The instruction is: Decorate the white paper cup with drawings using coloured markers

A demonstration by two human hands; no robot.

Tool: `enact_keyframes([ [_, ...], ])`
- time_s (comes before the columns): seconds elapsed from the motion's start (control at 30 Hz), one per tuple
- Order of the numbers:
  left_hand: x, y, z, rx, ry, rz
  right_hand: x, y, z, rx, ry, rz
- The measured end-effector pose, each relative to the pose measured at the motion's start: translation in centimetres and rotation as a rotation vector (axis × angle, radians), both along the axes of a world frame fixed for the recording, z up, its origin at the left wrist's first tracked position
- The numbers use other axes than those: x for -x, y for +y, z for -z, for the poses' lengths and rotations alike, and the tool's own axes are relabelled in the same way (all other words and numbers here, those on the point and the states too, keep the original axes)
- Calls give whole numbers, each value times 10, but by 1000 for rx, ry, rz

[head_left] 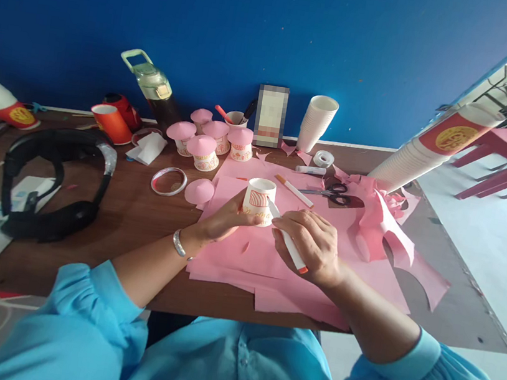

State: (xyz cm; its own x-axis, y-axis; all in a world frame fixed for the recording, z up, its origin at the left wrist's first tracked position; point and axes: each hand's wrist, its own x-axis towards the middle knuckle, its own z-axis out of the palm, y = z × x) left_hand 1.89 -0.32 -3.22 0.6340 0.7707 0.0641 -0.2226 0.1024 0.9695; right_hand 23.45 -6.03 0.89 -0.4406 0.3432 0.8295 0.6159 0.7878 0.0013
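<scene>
A small paper cup (259, 200) stands upright on the pink paper (244, 258) at the middle of the counter (135, 224). The left hand (225, 217) wraps it from nine o'clock, fingers closed on its side. The right hand (314, 246), at four o'clock of the cup, has its fingers closed round a white marker (290, 248) whose upper end touches the cup wall and whose orange end points down toward the person. At one o'clock of the cup lie a second marker (293, 190) and, just beyond it, black scissors (335, 193). At three o'clock sits a heap of pink scraps (385, 224). A pink paper disc (199, 190) lies at nine o'clock, with a tape ring (168, 180) just beside it. At eleven o'clock stands a cluster of pink-capped cups (208, 139), and at twelve to one o'clock, against the blue wall, a stack of white cups (317, 123). Black headphones (53, 184) lie well apart at nine o'clock.
</scene>
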Motion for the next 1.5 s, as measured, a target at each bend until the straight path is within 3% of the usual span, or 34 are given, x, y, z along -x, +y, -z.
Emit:
enact_keyframes([
  [1.5,-2,2,-4,17,-46,7,2,0,-2,5,3,10],
])
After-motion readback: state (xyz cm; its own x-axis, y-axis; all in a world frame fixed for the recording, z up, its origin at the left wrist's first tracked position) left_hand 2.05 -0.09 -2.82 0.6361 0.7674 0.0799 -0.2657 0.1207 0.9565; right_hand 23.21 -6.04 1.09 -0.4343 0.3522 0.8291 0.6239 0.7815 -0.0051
